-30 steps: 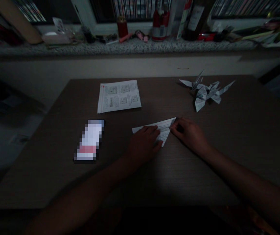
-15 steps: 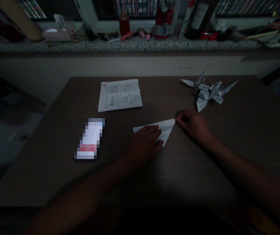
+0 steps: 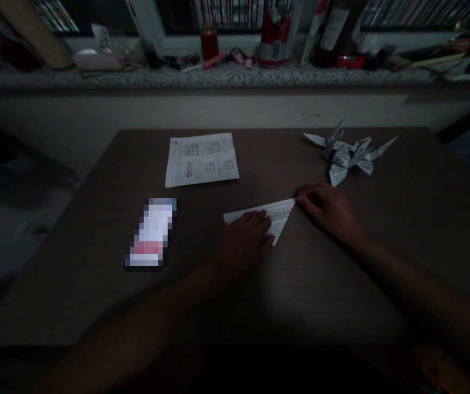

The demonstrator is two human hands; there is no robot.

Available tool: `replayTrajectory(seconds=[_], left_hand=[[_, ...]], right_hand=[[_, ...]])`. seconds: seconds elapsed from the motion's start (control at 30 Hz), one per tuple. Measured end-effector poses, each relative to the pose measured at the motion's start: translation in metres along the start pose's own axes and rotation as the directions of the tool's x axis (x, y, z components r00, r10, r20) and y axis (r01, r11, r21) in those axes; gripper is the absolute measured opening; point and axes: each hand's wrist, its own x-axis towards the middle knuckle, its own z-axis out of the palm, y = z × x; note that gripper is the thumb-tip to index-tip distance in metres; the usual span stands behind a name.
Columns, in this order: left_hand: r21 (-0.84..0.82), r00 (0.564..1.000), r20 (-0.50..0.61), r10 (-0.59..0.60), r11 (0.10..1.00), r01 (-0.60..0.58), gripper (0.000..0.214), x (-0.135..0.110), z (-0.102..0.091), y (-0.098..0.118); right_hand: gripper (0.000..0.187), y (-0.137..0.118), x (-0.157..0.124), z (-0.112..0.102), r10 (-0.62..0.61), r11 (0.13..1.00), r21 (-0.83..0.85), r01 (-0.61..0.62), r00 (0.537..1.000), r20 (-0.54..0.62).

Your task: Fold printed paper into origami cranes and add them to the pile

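Observation:
A sheet of printed paper point(image 3: 279, 216), folded into a triangle, lies on the table. My left hand point(image 3: 241, 238) rests flat over its left and middle part, fingers stretched out and holding it down. At the triangle's right tip, my right hand point(image 3: 328, 210) has thumb and fingers pinched together on the corner. The paper beneath my left palm is hidden.
Folded paper cranes point(image 3: 350, 156) stand at the back right of the table point(image 3: 301, 306). A printed sheet point(image 3: 202, 158) lies at the back left, with a phone point(image 3: 149, 232), its screen blurred, nearer. Bottles and cans line the stone sill point(image 3: 227, 79).
My right hand has shifted very slightly at the paper's right tip, and its fingers have drawn closer together. My left hand and the folded paper have stayed in place.

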Motion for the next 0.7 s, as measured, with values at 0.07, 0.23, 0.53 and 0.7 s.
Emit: replayTrajectory(seconds=[0.07, 0.23, 0.53, 0.7], left_hand=[[0.005, 1.0, -0.002, 0.004, 1.0, -0.004, 0.035, -0.001, 0.001, 0.001], [-0.013, 1.0, -0.02, 0.016, 1.0, -0.016, 0.04, -0.003, 0.003, 0.001], [-0.015, 1.0, -0.023, 0.001, 1.0, -0.001, 0.041, -0.003, 0.004, -0.001], [-0.012, 1.0, -0.011, -0.009, 1.0, 0.009, 0.041, -0.002, 0.0, -0.001]], right_hand=[[0.026, -0.008, -0.012, -0.002, -0.102, 0.994, 0.033, 0.101, 0.994, 0.035], [0.048, -0.024, -0.048, -0.002, -0.359, 0.933, 0.105, 0.344, 0.892, 0.275], [0.06, -0.026, -0.06, -0.007, -0.455, 0.89, 0.167, 0.424, 0.807, 0.376], [0.063, -0.016, -0.051, -0.009, -0.407, 0.911, 0.11, 0.398, 0.82, 0.403]])
